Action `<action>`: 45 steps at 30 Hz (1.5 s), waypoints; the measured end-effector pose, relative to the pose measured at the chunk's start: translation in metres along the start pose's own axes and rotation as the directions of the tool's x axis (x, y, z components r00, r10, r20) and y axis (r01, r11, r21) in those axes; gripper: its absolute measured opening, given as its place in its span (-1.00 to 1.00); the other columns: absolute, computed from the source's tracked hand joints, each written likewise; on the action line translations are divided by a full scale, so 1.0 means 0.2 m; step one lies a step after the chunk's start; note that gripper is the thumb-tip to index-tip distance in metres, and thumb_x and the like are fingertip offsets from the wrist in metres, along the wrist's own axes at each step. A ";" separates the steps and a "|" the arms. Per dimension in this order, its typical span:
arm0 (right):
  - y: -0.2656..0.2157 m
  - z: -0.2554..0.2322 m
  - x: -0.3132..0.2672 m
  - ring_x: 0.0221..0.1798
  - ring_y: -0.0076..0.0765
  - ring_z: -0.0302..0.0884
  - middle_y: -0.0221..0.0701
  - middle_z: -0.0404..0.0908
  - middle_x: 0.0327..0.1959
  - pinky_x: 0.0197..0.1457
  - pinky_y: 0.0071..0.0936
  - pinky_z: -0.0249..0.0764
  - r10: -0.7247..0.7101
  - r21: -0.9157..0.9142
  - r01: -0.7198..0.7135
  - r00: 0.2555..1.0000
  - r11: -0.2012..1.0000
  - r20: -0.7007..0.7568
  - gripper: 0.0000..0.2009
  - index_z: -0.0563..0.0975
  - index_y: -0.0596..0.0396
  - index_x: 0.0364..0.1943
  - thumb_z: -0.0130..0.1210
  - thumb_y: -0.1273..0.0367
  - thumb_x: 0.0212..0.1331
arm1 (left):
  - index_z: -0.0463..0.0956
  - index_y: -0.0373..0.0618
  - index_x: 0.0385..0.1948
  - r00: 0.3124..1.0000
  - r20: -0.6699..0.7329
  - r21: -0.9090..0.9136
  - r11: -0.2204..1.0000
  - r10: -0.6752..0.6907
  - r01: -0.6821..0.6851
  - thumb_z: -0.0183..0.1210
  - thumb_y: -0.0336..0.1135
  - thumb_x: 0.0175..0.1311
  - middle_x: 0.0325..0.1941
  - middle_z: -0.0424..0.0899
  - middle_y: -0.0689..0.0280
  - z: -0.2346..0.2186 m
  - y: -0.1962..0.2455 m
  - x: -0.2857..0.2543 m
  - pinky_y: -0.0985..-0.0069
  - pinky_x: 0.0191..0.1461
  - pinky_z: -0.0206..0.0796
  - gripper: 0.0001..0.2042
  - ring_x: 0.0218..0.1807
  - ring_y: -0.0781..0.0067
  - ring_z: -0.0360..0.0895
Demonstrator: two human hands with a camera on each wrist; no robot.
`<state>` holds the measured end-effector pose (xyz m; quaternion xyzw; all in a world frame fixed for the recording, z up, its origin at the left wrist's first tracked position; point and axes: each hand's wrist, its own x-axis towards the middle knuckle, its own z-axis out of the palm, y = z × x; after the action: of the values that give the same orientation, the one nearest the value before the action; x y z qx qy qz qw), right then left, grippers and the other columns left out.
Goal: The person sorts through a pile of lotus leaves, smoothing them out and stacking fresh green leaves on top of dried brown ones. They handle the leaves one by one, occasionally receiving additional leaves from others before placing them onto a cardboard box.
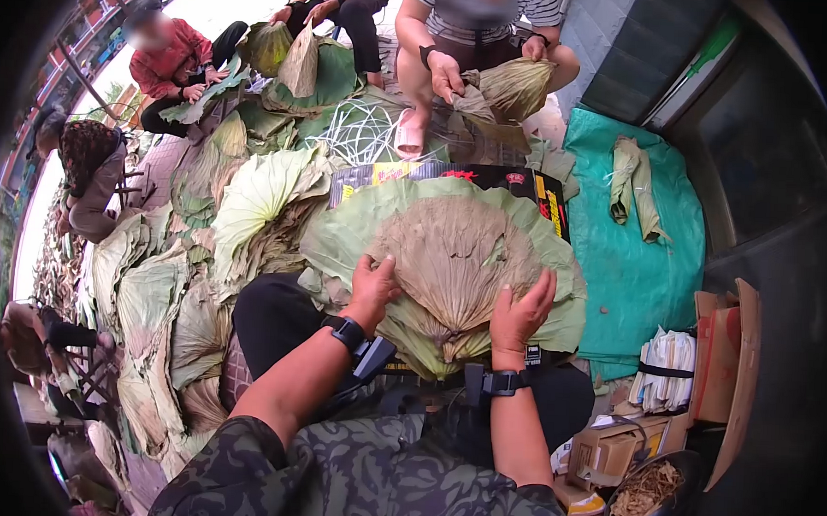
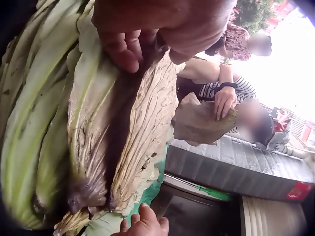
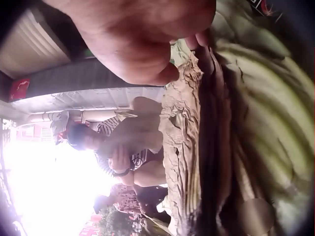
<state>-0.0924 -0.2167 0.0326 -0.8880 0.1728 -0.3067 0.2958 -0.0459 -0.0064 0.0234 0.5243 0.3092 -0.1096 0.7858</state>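
A folded brown dried lotus leaf fans out in front of me, over larger pale green lotus leaves. At its left edge my left hand grips it; the left wrist view shows curled fingers between the leaf layers. My right hand holds the opposite edge, and in the right wrist view its thumb lies against the brown leaf's wrinkled outer side. The gathered stem end points towards my lap.
Heaps of lotus leaves cover the ground at left. White strips lie ahead, near a person handling a dried leaf. Rolled leaves rest on a green sheet at right, with cardboard boxes and a bowl closer in.
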 end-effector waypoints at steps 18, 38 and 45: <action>-0.14 -0.11 0.24 0.06 0.02 0.35 -0.12 0.42 0.02 0.10 -0.15 0.30 -0.348 0.280 0.207 0.547 0.937 0.761 -0.51 0.39 0.08 0.02 0.09 0.18 -0.03 | 0.14 -0.21 0.13 0.524 0.356 0.801 0.035 0.774 -0.597 0.26 -0.35 -0.17 0.13 0.27 0.03 0.06 0.22 0.12 0.26 0.24 0.01 -0.29 0.19 0.01 0.19; -0.02 -0.20 0.31 -0.30 -0.01 0.48 -0.22 0.48 -0.40 -0.27 -0.17 0.43 -0.377 0.307 0.233 0.714 0.923 0.590 -0.69 0.41 0.06 -0.21 0.12 0.29 -0.07 | 0.39 -0.06 -0.44 0.300 0.757 0.646 -0.598 0.580 -0.474 0.01 -0.38 0.02 -0.48 0.55 0.16 0.90 0.71 0.40 0.27 -0.05 0.28 -0.93 -0.25 0.15 0.54; -0.02 -0.06 0.29 -0.30 -0.10 0.51 -0.23 0.54 -0.33 -0.27 -0.31 0.45 -0.254 0.478 -0.183 0.657 0.859 0.709 -0.62 0.42 0.04 -0.11 0.15 0.21 0.00 | 0.37 -0.21 -0.22 0.442 0.424 0.274 0.354 0.790 -0.894 -0.07 -0.42 0.25 -0.32 0.58 0.10 0.70 0.75 0.22 0.36 -0.22 0.36 -0.87 -0.27 0.24 0.55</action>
<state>-0.0557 -0.2465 0.0689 -0.8254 -0.0711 0.0482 0.5579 0.1148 -0.0605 0.1462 0.7619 -0.1306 0.1857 0.6066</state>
